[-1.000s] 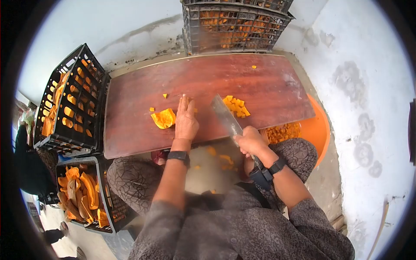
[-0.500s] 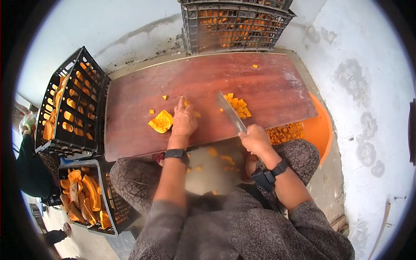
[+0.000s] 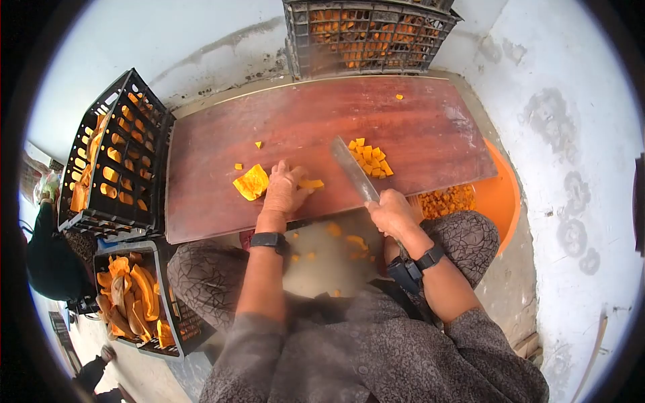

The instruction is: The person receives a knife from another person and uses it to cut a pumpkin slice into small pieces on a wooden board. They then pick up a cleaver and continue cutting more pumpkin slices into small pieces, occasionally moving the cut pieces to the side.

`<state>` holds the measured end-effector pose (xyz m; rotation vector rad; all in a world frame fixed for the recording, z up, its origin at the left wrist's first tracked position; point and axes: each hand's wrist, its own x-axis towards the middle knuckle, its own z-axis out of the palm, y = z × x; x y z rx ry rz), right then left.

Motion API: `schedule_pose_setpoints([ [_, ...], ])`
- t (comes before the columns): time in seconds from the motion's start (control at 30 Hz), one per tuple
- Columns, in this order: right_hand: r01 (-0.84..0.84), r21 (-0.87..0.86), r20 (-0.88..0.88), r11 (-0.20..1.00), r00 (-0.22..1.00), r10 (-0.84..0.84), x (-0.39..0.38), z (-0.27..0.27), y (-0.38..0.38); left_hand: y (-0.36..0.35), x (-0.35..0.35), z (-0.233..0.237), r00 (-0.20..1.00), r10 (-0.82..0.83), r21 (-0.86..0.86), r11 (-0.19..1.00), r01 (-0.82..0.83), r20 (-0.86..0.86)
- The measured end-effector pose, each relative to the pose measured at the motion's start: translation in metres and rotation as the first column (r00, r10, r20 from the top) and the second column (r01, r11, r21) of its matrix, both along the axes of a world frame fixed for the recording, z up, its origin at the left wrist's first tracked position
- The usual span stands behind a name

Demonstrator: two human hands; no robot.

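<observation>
My right hand (image 3: pixel 392 213) is closed round the handle of a broad-bladed knife (image 3: pixel 353 168), its blade slanting up and left over the board. My left hand (image 3: pixel 285 191) rests on the reddish wooden board (image 3: pixel 222 141) with curled fingers on a small strip of orange pumpkin (image 3: pixel 312 183). A larger pumpkin chunk (image 3: pixel 251 182) lies against the left side of that hand. Just right of the blade sits a cluster of pumpkin cubes (image 3: pixel 371 160). Small bits lie farther left, and one lone piece (image 3: pixel 399 97) is near the far edge.
An orange tub (image 3: pixel 505 195) of diced pumpkin stands under the board's right end. Black crates of pumpkin pieces are at the left (image 3: pixel 119 154), lower left (image 3: pixel 163 269) and back (image 3: pixel 373 40). Walls border the back and right. Another person's dark sleeve (image 3: pixel 50 255) shows at far left.
My left hand has shifted slightly toward me, and the pumpkin strip now shows beyond its fingers. The knife has moved a little left, away from the cubes.
</observation>
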<state>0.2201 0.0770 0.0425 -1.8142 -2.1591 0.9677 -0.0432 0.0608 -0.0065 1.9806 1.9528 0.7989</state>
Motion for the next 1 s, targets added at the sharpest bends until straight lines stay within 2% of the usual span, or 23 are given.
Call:
schedule_pose_setpoints([
  [0.17, -0.017, 0.049, 0.06, 0.999, 0.998, 0.014, -0.002, 0.002, -0.004, -0.003, 0.015, 0.0, 0.992, 0.096, 0.014, 0.995, -0.095, -0.08],
  [0.23, -0.044, 0.085, 0.101, 0.995, 0.994, 0.036, -0.003, 0.004, -0.007, -0.002, 0.02, -0.004, 0.995, 0.094, -0.049, 0.994, -0.093, 0.022],
  [0.37, -0.038, 0.114, 0.117, 0.993, 0.993, 0.024, -0.005, 0.006, -0.011, -0.01, 0.027, -0.007, 0.989, 0.127, 0.0, 0.992, -0.127, 0.074],
  [0.43, -0.049, 0.133, 0.119, 0.99, 0.992, 0.034, -0.006, 0.009, -0.012, -0.01, 0.027, -0.008, 0.984, 0.043, 0.016, 0.999, -0.047, 0.174],
  [0.47, -0.019, 0.083, 0.102, 0.996, 0.995, 0.011, -0.006, 0.011, -0.012, -0.011, 0.028, -0.01, 0.983, 0.044, 0.017, 0.999, -0.048, 0.176],
  [0.53, 0.008, 0.033, 0.087, 0.999, 0.996, -0.011, -0.007, 0.014, -0.014, -0.014, 0.029, -0.003, 0.992, -0.058, 0.061, 0.997, 0.052, 0.115],
  [0.73, -0.044, 0.093, 0.132, 0.995, 0.991, 0.031, -0.007, 0.011, -0.015, -0.027, 0.035, -0.01, 0.999, 0.016, 0.059, 0.998, -0.018, 0.03],
  [0.8, -0.048, 0.096, 0.063, 0.994, 0.997, 0.042, -0.007, 0.015, -0.018, -0.029, 0.035, -0.01, 0.998, 0.007, 0.08, 0.997, -0.012, 0.068],
  [1.0, -0.082, 0.149, 0.006, 0.986, 0.997, 0.082, -0.015, 0.035, -0.027, -0.029, 0.034, -0.009, 0.99, -0.035, 0.126, 0.992, 0.018, 0.136],
])
